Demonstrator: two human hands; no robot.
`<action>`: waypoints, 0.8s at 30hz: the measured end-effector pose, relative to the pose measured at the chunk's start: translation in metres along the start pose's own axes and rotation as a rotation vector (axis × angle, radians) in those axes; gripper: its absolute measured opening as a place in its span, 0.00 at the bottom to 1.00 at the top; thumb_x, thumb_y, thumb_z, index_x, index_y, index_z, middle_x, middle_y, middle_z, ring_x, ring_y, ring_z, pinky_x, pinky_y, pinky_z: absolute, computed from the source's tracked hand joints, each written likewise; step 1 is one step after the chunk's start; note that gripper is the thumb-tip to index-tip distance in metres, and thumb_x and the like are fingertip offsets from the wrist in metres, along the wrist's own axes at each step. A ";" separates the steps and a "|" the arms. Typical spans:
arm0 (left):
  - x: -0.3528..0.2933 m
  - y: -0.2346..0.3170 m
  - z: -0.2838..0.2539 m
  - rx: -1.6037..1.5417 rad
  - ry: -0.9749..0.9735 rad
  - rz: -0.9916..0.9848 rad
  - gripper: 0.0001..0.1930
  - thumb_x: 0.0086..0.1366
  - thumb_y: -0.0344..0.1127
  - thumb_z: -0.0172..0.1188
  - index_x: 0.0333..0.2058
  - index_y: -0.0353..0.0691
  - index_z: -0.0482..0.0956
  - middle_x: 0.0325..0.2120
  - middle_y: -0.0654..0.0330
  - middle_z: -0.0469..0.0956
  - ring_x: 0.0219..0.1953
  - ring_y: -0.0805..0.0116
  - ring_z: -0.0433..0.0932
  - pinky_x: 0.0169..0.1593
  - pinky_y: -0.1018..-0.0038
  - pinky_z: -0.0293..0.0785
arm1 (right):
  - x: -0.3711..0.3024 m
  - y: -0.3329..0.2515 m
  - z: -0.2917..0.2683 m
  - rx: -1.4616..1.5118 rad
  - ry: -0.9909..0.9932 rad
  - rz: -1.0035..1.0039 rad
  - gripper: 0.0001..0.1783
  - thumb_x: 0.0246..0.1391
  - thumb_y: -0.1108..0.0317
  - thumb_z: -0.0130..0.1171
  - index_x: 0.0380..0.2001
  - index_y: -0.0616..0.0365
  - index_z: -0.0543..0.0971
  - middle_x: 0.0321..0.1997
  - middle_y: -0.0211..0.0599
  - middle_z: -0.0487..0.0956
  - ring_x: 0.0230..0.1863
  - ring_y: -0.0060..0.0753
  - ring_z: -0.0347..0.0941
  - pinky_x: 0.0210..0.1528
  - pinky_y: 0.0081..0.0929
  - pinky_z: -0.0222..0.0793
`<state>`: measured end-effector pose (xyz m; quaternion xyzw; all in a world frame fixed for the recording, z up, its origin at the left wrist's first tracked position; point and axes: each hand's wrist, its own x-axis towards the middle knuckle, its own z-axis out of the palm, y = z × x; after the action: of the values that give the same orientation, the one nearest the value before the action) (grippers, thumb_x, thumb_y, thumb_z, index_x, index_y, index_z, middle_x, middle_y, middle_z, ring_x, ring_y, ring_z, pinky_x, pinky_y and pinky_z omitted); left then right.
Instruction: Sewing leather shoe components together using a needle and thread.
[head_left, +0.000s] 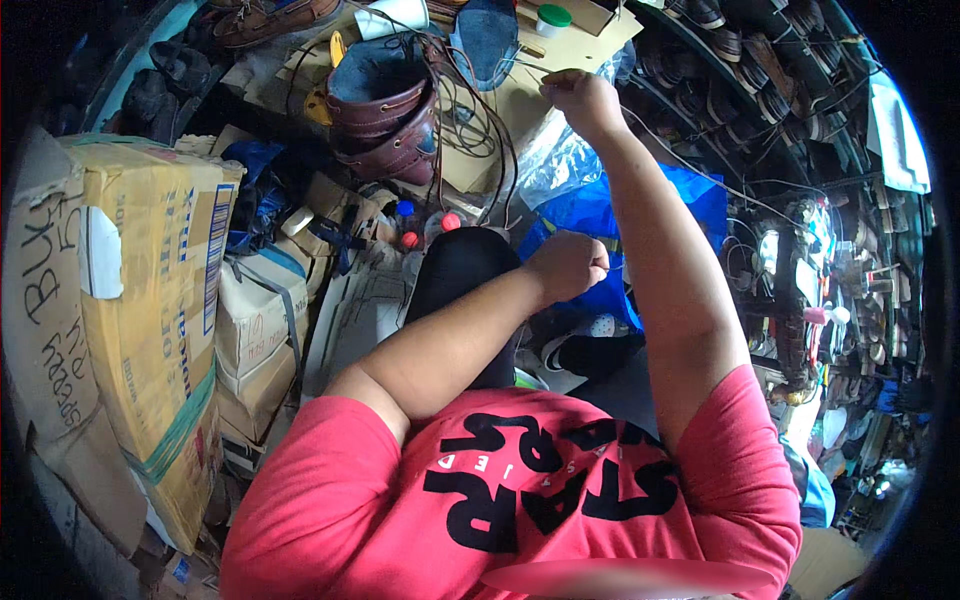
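Note:
My right hand [585, 105] is raised at the upper middle, its fingers pinched together on a thin pale strand [530, 66] that runs off toward the left. Whether this is a thread or a thin wire cannot be told. Lower down, my left hand [568, 265] is closed in a fist beside my knee; what it grips, if anything, is hidden. Left of the right hand stand brown leather shoe uppers [380, 105], one on another, with long dark laces [490, 120] trailing from them. A dark blue-grey shoe-shaped piece [485, 42] lies between them and the right hand.
A white cup [393, 16] and a green-lidded tub [553, 18] stand at the back. Clear plastic [560, 155] and a blue bag [580, 215] lie under my right forearm. Large cardboard boxes [150, 330] line the left side. Shoe racks [760, 80] fill the right.

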<state>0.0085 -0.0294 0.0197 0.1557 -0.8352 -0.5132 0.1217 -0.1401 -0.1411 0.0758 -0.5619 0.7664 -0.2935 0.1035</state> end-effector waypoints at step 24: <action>0.000 -0.003 0.003 -0.001 0.248 -0.035 0.09 0.50 0.36 0.61 0.20 0.37 0.76 0.20 0.49 0.75 0.31 0.48 0.75 0.36 0.60 0.71 | 0.047 -0.025 0.026 -0.358 -0.016 -0.257 0.10 0.47 0.59 0.58 0.33 0.45 0.81 0.40 0.40 0.75 0.42 0.44 0.72 0.44 0.35 0.68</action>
<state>0.0077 -0.0281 0.0160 0.2326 -0.8106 -0.4926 0.2149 -0.1237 -0.1982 0.0774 -0.6666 0.7276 -0.1593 -0.0302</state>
